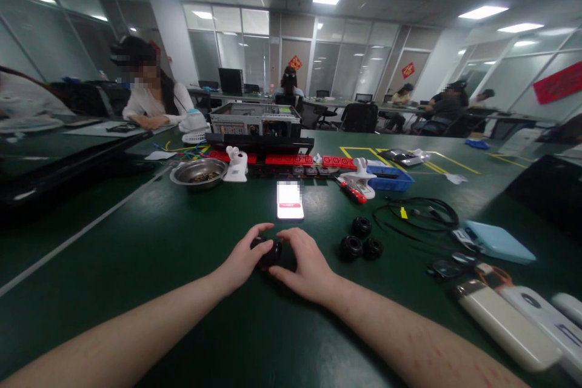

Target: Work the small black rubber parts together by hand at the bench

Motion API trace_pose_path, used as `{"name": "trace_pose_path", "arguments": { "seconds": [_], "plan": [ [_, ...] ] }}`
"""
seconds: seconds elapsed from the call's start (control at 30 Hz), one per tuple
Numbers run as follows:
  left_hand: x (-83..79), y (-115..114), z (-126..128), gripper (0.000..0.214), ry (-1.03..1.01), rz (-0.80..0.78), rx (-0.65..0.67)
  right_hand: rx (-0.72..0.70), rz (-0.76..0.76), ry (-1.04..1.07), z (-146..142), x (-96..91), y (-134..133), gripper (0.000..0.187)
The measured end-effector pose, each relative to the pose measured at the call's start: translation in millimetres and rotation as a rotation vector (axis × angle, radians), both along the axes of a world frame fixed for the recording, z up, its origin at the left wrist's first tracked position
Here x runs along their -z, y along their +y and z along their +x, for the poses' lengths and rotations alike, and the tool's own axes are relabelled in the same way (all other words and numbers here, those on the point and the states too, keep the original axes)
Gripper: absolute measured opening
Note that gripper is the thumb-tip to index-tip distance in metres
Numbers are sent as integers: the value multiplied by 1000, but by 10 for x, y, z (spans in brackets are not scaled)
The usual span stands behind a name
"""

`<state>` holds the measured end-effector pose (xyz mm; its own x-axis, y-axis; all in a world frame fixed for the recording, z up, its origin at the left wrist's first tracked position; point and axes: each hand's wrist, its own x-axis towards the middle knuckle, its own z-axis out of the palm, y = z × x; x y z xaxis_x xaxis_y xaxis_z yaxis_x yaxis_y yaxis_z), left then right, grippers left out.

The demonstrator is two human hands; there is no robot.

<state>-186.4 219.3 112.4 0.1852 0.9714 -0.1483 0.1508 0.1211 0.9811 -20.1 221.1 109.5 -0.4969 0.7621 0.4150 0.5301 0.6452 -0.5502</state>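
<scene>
Both my hands meet over a small black part [271,253] in the middle of the green table [150,236]. My left hand [242,259] curls round its left side, thumb over the top. From the right, my right hand [304,264] pinches the same part. Most of the part is hidden by my fingers. Three small black rings [361,241] lie on the table just right of my right hand. A phone [290,200] with a lit screen lies flat a little beyond my hands.
A metal bowl [199,172], red-handled tool [352,191], blue tray [390,177] and open computer case [255,119] stand further back. Black cables [418,211], a light blue box [498,240] and white devices [509,324] lie at right. Seated people work at the far desks.
</scene>
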Motion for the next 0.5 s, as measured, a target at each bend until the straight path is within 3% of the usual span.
{"name": "trace_pose_path", "arguments": {
  "seconds": [0.17, 0.5],
  "plan": [
    [0, -7, 18, 46, 1, 24, -28, 75, -83, -46, 13, 37, 76, 22],
    [39, -5, -21, 54, -97, 88, 76, 16, -26, -16, 15, 42, 84, 25]
  ]
}}
